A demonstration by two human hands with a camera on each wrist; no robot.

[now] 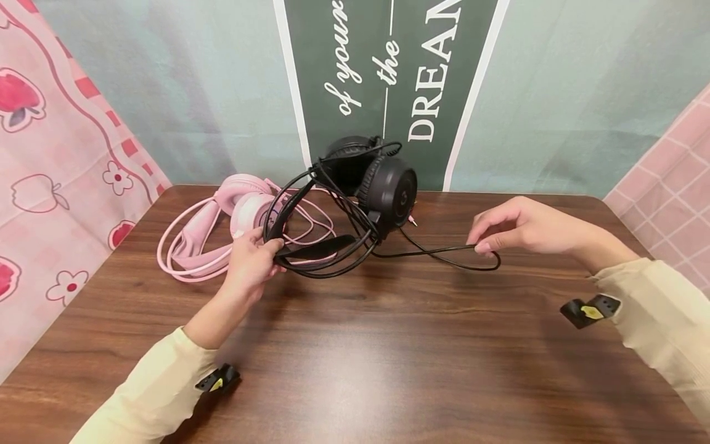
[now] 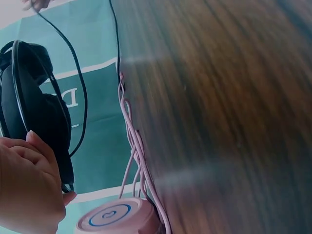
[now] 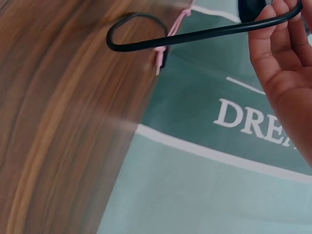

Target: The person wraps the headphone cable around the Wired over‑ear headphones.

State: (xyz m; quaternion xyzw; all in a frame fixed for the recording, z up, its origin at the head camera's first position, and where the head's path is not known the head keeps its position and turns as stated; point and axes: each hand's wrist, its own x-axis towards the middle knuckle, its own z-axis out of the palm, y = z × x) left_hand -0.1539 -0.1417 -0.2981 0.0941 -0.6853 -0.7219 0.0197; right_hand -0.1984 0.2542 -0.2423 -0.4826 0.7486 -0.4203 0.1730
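My left hand (image 1: 251,259) grips the headband of a black headset (image 1: 391,191), holding it up over the table with its ear cups toward the back. Loops of black cable (image 1: 327,266) hang around the headband and cups. Off to the right, my right hand (image 1: 516,228) pinches a stretch of that cable between thumb and fingers; a loose bend of it shows in the right wrist view. Behind the left hand a pink headset (image 1: 194,240) lies on the table, partly covered by the black one. Its pink ear cup (image 2: 117,215) appears low in the left wrist view.
The brown wooden table (image 1: 355,357) reaches back to a green printed cloth (image 1: 388,74). A pink plug end (image 1: 412,219) lies near the back edge, behind the black headset. Pink patterned cloth (image 1: 66,185) hangs at the left, and pink tiling (image 1: 677,185) stands at the right.
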